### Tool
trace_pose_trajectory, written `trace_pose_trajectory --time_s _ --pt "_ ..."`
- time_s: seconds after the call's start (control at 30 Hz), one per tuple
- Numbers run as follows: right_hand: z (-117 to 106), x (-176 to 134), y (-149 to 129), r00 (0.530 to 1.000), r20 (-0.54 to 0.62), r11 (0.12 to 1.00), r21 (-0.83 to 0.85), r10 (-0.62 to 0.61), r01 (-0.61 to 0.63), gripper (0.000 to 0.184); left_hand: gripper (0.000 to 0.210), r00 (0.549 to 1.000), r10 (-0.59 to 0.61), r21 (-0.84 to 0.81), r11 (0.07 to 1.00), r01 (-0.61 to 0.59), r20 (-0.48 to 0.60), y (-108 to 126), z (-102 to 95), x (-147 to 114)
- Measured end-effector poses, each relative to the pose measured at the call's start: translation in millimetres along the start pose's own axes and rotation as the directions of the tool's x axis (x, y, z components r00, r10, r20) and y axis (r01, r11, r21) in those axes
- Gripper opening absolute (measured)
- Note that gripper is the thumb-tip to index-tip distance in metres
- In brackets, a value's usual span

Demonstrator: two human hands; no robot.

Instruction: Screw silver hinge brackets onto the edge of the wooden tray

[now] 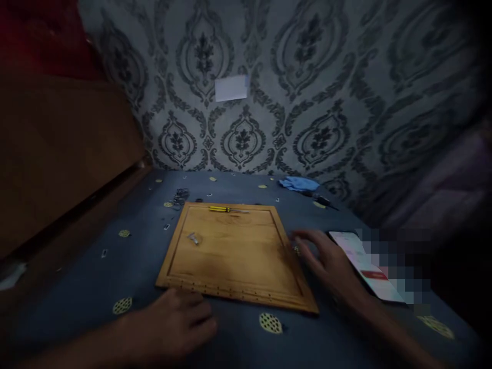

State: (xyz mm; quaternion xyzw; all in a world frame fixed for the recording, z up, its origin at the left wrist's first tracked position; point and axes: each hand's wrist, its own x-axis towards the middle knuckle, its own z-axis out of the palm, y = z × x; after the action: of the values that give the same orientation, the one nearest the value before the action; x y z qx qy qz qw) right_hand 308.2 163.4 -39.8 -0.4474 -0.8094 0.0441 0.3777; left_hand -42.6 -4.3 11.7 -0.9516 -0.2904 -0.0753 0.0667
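Observation:
A wooden board (230, 251) with a raised rim and a row of small dark holes along its near edge lies flat before me. On it rest a screwdriver (226, 209) with a yellow and black handle and a small metal piece (193, 238). Close to the board's near-left edge, my left hand (180, 320) is loosely curled, with nothing visible in it. Beside the right rim my right hand (323, 256) has thumb and fingers apart and holds nothing; its fingertips are at the edge, and I cannot tell whether they touch.
A lit phone (365, 264) lies right of my right hand. Behind the board are small metal parts (180, 196), a blue cloth (299, 183) and a dark tool (325, 200). The patterned wall (242, 138) stands behind, and a brown wooden panel (65, 154) bounds the left.

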Motion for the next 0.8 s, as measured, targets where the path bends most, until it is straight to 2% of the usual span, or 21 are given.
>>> trace_pose_trajectory --time_s 0.13,0.2,0.23,0.33,0.47,0.57,0.63,0.7,0.8 --pt "63 55 -24 0.979 0.145 0.989 0.042 -0.143 0.139 0.027 0.018 0.981 -0.179 -0.036 0.984 0.177 -0.067 -31 2.3 -20" --pt "93 77 -30 0.968 0.185 0.985 0.014 -0.169 0.17 0.029 0.017 0.953 -0.297 -0.109 0.951 0.29 -0.053 -51 8.6 -28" --pt "106 86 -31 0.964 0.203 0.984 -0.005 -0.173 0.178 0.027 0.017 0.936 -0.343 -0.174 0.929 0.326 -0.081 -61 12.5 -32" --pt "134 102 -29 0.964 0.218 0.982 -0.081 -0.151 0.173 0.026 0.021 0.841 -0.511 -0.272 0.847 0.457 -0.176 -96 24.5 -42" --pt "148 107 -21 0.962 0.226 0.973 -0.134 -0.152 0.186 0.024 0.024 0.74 -0.646 -0.277 0.757 0.592 -0.185 -156 36.5 -40" --pt "147 106 -19 0.957 0.233 0.968 -0.141 -0.174 0.21 0.03 0.022 0.677 -0.718 -0.258 0.692 0.674 -0.159 -211 44.1 -21" --pt "146 104 -18 0.955 0.231 0.964 -0.145 -0.185 0.222 0.032 0.025 0.666 -0.735 -0.234 0.675 0.7 -0.125 -244 49.5 -1" --pt "145 103 -18 0.956 0.222 0.962 -0.153 -0.19 0.227 0.031 0.036 0.682 -0.727 -0.208 0.681 0.702 -0.08 -270 55.5 22" --pt "145 102 -17 0.957 0.21 0.957 -0.163 -0.202 0.238 0.029 0.038 0.704 -0.71 -0.171 0.694 0.7 0.001 -292 67.5 53"
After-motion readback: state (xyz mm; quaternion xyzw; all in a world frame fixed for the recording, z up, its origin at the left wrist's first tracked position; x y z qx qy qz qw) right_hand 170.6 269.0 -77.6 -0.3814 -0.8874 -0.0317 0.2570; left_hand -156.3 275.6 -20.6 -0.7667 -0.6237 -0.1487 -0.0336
